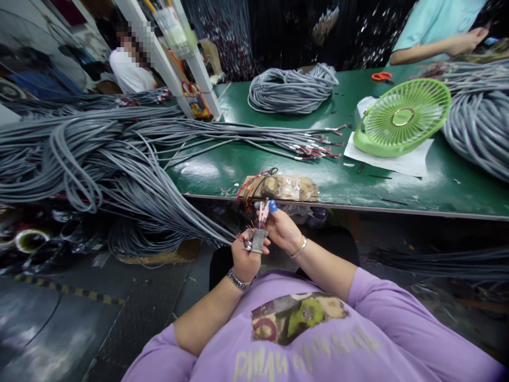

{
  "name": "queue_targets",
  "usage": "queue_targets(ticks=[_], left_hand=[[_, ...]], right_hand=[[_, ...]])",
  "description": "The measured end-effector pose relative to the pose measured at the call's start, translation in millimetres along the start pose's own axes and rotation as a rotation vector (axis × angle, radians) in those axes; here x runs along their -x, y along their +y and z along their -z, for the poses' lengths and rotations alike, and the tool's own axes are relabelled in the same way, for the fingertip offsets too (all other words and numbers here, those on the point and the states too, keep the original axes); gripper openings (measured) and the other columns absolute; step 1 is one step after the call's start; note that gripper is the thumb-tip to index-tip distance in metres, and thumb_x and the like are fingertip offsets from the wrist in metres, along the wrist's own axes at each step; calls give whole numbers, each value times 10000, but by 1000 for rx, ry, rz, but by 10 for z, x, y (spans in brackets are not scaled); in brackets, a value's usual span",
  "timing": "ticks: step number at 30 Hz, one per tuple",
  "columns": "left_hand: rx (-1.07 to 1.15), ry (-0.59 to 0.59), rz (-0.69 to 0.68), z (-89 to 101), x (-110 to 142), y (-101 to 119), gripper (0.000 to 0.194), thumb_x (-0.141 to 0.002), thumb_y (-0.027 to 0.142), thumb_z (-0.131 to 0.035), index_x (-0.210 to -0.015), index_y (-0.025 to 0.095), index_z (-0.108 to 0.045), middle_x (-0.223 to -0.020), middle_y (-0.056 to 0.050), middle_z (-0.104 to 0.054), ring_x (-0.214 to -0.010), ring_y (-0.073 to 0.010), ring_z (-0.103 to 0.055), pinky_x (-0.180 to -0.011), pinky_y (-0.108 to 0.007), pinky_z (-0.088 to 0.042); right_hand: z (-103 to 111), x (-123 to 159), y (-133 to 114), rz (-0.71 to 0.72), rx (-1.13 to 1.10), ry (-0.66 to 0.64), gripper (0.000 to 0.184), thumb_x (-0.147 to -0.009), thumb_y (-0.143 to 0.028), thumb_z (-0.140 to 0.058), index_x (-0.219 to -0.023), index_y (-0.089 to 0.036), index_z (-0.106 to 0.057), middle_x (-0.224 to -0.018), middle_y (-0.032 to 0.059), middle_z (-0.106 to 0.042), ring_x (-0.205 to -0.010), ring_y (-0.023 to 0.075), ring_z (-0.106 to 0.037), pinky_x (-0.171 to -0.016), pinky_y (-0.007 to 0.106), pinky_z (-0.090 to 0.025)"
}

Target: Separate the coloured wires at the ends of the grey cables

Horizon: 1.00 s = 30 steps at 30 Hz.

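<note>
Left of the wooden block (300, 188), I record a large heap of grey cables (79, 154) on the green tabletop (210, 185), some drooping past its near edge. Beyond the block on that side, I log a co-worker in a white top (129, 71), then a white post (157, 58). On the near side of the block, by its left end, I find the left hand (244, 257), its grip closed around ends from the heap. Thin red and dark wires (253, 227) splay there beside a grey piece (259, 240) I cannot identify. Just right of it, also nearer than the block, the right hand (285, 232) has its grip pinching a pale pink piece (263, 210); one digit wears a blue cover (272, 206). Well beyond the block lies a cable coil (292, 90). Right of the block I note a green fan (421, 114) on white paper (415, 164), and farther right a second coil (479, 132).
</note>
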<state>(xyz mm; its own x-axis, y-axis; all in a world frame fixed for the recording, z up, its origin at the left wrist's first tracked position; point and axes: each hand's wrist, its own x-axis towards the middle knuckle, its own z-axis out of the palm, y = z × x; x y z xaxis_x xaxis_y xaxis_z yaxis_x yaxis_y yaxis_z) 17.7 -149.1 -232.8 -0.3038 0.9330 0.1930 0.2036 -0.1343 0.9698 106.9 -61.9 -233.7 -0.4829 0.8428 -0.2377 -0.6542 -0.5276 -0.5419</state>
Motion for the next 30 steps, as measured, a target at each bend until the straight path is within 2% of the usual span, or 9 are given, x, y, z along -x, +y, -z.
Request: queue_targets(ticks=[14, 25, 30], left_hand=[[-11, -18, -4, -2, -16, -23, 181, -853, 294, -567, -790, 144, -645, -634, -20, -693, -440, -91, -602, -423, -173, -450], [46, 20, 16, 56, 27, -49, 214, -866, 336, -567, -815, 145, -648, -658, -23, -696, -452, -90, -604, -422, -172, -449], [146, 63, 75, 109, 89, -77, 219, -840, 359, -613, -817, 147, -660, -646, -13, -687, -444, -85, -596, -409, -166, -442]], right_hand=[[4, -12, 1, 39, 4, -2, 378, -704, -510, -758, -775, -148, -676, -660, 0, -604, -563, 94, -503, -485, 215, -396], [28, 30, -21, -76, -58, -9, 388, -770, -544, -681, -827, -160, -674, -696, 7, -615, -595, 98, -498, -529, 214, -406], [38, 79, -84, -113, -10, -79, 418, -778, -570, -656, -844, -158, -673, -728, 7, -605, -599, 86, -472, -530, 203, -385]])
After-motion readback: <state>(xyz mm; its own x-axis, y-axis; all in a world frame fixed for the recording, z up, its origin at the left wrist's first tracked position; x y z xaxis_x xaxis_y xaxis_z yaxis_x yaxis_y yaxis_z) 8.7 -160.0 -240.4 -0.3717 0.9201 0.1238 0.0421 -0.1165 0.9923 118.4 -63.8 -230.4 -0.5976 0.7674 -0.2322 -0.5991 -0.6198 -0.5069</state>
